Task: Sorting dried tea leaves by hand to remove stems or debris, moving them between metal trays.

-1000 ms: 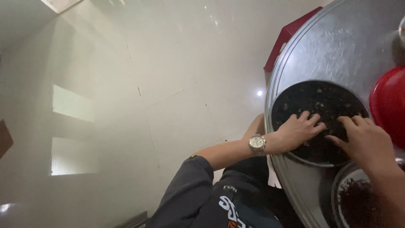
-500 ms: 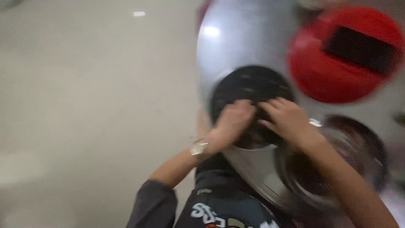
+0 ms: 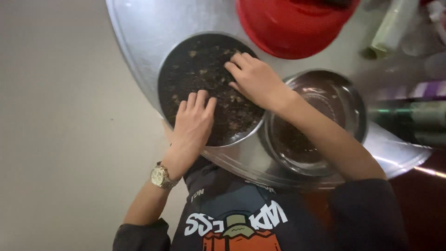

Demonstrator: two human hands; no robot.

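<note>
Hands (image 3: 223,100) spread apart, flat on grain plate (image 3: 173,60).

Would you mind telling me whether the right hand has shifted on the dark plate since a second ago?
Yes. The right hand has moved from the plate's near rim towards its far side, nearer the red bowl.

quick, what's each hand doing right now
Left hand: open, flat on the dark grains in the plate.
Right hand: open, fingers on the grains, holding nothing.
</note>
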